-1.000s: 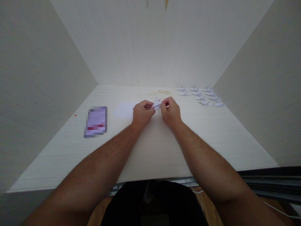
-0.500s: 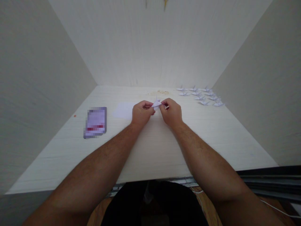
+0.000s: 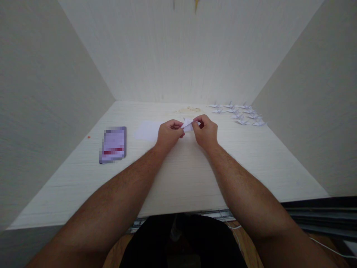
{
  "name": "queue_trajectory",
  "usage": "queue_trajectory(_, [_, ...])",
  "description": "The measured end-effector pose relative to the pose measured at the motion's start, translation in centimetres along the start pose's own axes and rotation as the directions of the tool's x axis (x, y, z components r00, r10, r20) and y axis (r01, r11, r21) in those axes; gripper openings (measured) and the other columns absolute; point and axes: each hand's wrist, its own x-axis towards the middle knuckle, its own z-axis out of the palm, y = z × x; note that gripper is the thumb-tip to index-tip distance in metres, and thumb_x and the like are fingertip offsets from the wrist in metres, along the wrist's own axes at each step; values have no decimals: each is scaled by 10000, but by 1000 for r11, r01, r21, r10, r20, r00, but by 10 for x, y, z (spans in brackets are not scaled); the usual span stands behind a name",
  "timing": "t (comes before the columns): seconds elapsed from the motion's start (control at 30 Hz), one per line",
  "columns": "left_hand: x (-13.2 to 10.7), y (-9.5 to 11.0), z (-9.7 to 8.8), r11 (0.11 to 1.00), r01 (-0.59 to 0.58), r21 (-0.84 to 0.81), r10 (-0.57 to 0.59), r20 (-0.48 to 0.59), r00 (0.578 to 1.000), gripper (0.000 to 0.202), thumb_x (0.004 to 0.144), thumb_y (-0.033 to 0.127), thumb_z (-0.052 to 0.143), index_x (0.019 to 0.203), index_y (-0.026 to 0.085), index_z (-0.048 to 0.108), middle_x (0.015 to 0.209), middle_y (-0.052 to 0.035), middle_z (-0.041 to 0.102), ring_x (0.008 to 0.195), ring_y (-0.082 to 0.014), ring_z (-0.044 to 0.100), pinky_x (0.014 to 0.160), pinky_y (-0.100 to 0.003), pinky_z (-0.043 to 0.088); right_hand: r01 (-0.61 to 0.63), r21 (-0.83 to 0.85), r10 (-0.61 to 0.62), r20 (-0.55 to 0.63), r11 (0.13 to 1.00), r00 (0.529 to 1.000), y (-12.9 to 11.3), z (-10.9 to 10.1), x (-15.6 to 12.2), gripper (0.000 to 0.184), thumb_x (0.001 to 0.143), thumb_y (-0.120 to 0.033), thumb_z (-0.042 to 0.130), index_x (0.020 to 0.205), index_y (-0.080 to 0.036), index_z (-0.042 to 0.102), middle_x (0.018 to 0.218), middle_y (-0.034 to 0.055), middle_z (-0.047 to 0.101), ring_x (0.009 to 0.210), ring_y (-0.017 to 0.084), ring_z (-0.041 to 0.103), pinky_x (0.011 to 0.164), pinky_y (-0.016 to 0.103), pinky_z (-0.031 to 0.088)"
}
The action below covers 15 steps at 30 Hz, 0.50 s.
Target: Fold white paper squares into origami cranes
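Observation:
A small folded white paper piece (image 3: 187,124) is pinched between both hands above the middle of the white table (image 3: 178,175). My left hand (image 3: 169,134) is closed, gripping its left end between thumb and fingers. My right hand (image 3: 206,133) is closed too, pinching its right tip. Much of the paper is hidden behind the fingers.
Several finished white paper cranes (image 3: 240,113) stand at the back right. A flat white sheet (image 3: 147,131) lies just left of my hands. A purple card packet (image 3: 113,144) lies further left. White walls enclose the table on three sides; its front edge is near my body.
My right hand has shifted slightly right and pulled the paper's right tip outward. My left hand has stayed in place.

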Motion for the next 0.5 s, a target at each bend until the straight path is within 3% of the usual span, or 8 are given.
queue_trajectory(0.13, [2, 0, -1, 982, 61, -181, -56, 30, 998, 294, 670, 258, 699, 947, 164, 732, 711, -11, 688, 669, -155, 669, 617, -292, 594, 32, 21, -33, 63, 999, 997, -1, 1, -1, 94, 857, -299, 590, 820, -229, 641, 740, -7, 646, 660, 156, 533, 694, 309, 432])
queue_trajectory(0.23, [6, -5, -2, 950, 118, -291, -100, 76, 992, 291, 704, 316, 709, 939, 152, 760, 786, -35, 718, 739, -164, 677, 676, -310, 607, 51, 21, -52, 104, 999, 993, -2, 2, -2, 104, 853, -307, 601, 819, -231, 663, 761, 0, 662, 688, 165, 551, 725, 319, 447])
queue_trajectory(0.5, [9, -14, -7, 993, 18, -116, -7, 101, 995, 252, 711, 335, 770, 877, 148, 803, 780, -48, 756, 703, -155, 658, 717, -286, 558, 66, 24, -69, 139, 998, 988, 0, 4, -2, 124, 848, -304, 612, 816, -226, 703, 755, 6, 671, 693, 166, 562, 740, 322, 452])
